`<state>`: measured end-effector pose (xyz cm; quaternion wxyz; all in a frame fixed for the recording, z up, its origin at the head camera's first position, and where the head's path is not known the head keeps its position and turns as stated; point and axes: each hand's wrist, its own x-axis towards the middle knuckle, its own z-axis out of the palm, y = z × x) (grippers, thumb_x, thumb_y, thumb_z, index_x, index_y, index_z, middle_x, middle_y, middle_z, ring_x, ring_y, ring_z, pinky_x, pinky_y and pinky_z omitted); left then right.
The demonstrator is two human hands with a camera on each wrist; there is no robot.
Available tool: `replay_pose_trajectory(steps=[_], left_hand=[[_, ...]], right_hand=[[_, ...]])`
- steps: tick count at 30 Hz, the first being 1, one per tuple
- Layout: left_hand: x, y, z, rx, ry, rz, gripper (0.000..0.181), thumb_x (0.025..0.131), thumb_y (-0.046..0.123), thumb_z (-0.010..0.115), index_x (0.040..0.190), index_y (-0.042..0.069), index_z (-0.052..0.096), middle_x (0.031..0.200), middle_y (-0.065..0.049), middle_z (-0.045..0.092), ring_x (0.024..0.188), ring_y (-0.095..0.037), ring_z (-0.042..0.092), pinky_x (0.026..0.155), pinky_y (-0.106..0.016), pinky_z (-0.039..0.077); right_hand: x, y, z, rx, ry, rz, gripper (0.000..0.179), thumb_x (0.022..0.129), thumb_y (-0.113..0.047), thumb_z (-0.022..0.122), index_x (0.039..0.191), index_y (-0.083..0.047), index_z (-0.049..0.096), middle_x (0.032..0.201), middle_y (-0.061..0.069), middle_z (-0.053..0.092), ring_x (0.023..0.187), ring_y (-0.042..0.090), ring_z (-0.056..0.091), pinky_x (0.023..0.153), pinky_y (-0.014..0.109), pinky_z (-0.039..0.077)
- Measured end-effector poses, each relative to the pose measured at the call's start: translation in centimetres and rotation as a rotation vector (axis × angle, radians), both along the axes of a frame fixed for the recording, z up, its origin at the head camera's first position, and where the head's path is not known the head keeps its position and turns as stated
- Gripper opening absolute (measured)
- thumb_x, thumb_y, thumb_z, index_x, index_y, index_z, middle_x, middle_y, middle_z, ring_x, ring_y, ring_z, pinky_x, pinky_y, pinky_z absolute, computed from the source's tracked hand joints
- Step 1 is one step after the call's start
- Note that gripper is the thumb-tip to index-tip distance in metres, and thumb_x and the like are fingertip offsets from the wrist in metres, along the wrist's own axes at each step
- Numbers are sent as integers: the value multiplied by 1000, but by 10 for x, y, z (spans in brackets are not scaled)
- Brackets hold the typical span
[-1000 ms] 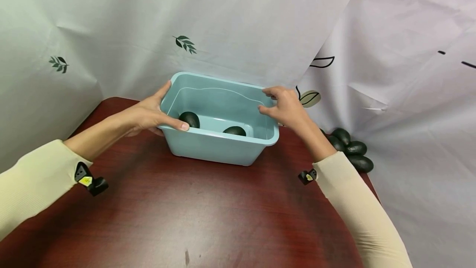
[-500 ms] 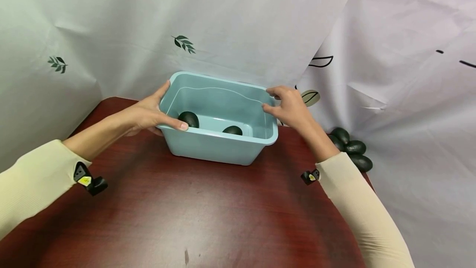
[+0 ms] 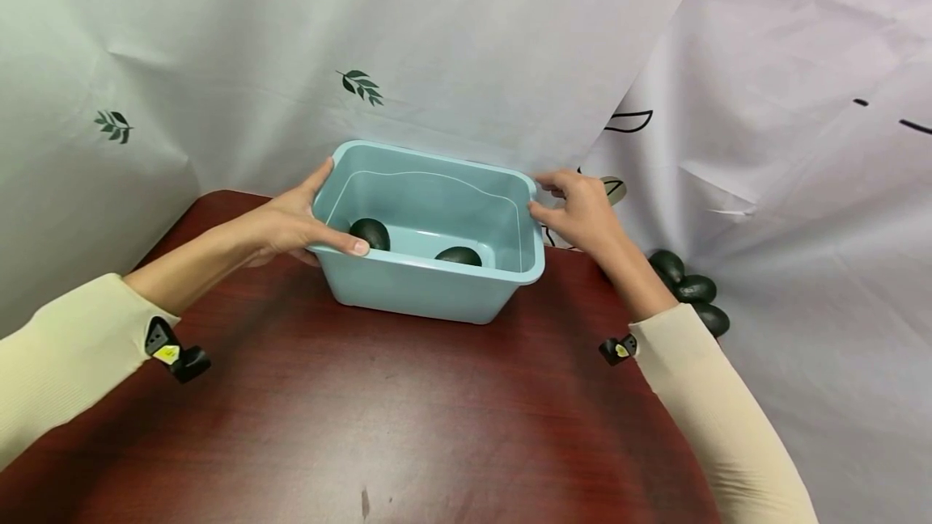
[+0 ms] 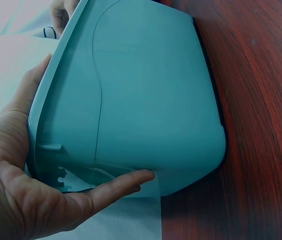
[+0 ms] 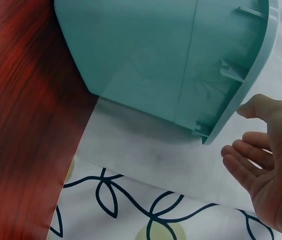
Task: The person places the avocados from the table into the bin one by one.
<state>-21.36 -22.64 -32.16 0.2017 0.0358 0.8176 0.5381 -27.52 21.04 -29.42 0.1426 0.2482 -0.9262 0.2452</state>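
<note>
A light blue plastic bin (image 3: 408,285) stands on the table near the back, its opening facing up. Two dark green avocados lie inside, one on the left (image 3: 370,234) and one further right (image 3: 459,255), partly hidden by the front wall. My left hand (image 3: 287,221) grips the bin's left end, thumb along the front rim. In the left wrist view its fingers spread around the bin's corner. At the right end, my right hand (image 3: 578,204) holds nothing, its fingers loosely bent. The thumb (image 5: 253,107) is close to the rim; contact is hard to tell.
Several more avocados (image 3: 695,289) are piled at the table's right edge, partly behind the right forearm. The reddish-brown wooden table (image 3: 393,411) extends in front of the bin. A pale cloth with leaf prints (image 3: 451,47) hangs close behind it.
My right hand has moved slightly to the right, from over the bin's right inner side to its right end. The left hand and the bin have stayed in place.
</note>
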Motion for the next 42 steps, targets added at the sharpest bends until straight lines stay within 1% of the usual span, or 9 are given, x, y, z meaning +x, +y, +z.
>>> replay_pose_trajectory(steps=[4,10,15,22,26,33,42], left_hand=[[1,0,1,1,1,1,154,89,30,98,173,49,-29,185,-23,15,159,-48,41,106,-71,62],[2,0,1,0,3,-3,154,90,30,98,173,49,-30,185,-24,13,159,-49,41,105,-72,62],[1,0,0,1,0,-5,154,89,30,98,173,50,-30,186,-24,13,159,-49,41,105,-71,62],[1,0,1,-1,-1,-6,154,89,31,98,173,50,-29,186,-23,12,160,-48,41,106,-70,63],[2,0,1,-4,-3,-5,154,89,30,98,173,51,-29,187,-22,11,161,-48,39,106,-70,63],[2,0,1,-4,12,-9,153,89,30,99,173,51,-27,186,-23,12,162,-51,38,105,-72,62],[2,-1,1,-1,21,-10,153,88,30,99,173,53,-26,186,-22,14,163,-51,37,105,-73,62]], right_hand=[[1,4,-1,-6,1,-11,44,100,-19,80,139,2,77,137,25,78,123,46,78,107,58,64],[4,12,-2,12,-21,-26,45,103,-20,77,143,1,75,140,24,77,123,47,77,107,61,63],[5,18,-4,20,-21,-40,45,104,-21,75,143,1,75,141,24,77,124,46,76,108,62,61],[5,23,-7,12,-27,-69,45,103,-21,76,143,0,76,138,24,78,124,44,76,106,61,62],[5,25,-9,1,-33,-70,45,104,-20,76,144,1,75,138,25,78,123,46,76,107,62,61],[5,28,-12,-5,-43,-74,45,105,-20,76,144,2,74,139,26,77,124,49,76,110,63,60],[3,34,-18,-11,-47,-77,43,104,-17,76,142,4,75,140,27,76,123,50,77,108,64,62]])
